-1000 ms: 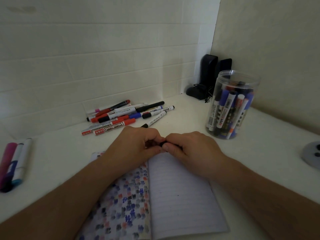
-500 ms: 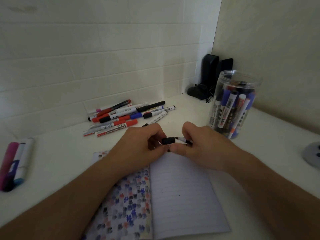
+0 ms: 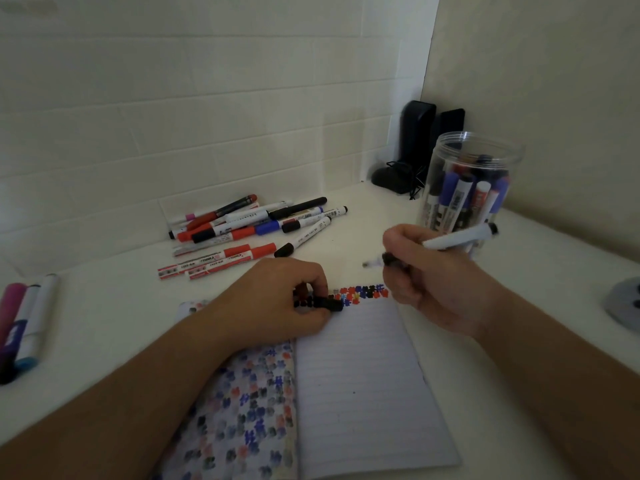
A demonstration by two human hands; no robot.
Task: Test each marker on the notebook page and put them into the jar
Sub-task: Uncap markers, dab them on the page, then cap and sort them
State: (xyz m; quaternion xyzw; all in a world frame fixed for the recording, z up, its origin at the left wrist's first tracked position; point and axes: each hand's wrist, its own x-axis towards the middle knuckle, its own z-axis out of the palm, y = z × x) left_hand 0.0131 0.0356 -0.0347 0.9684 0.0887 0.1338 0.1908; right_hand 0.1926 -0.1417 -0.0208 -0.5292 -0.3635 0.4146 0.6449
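Gripping the uncapped marker (image 3: 457,238) in my right hand (image 3: 427,271), my left hand's (image 3: 277,299) fingers pinch its cap (image 3: 329,303) over the notebook (image 3: 363,386).

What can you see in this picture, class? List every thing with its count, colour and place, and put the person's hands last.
Notebook: one, open; lined page on the right, page of coloured marks on the left; near edge of the table.
Jar: one, clear plastic, open top; back right, holding many markers.
Loose markers: a pile, too overlapped to count, red, black, blue and white; back middle of the white table.
Markers at the left edge: about three, pink, white and blue.
Black objects: two, upright in the corner behind the jar.
Grey object: one, cut off at the right edge.
Cap: one, black; pinched by the left hand.
Marker: one, white, uncapped; held by the right hand.
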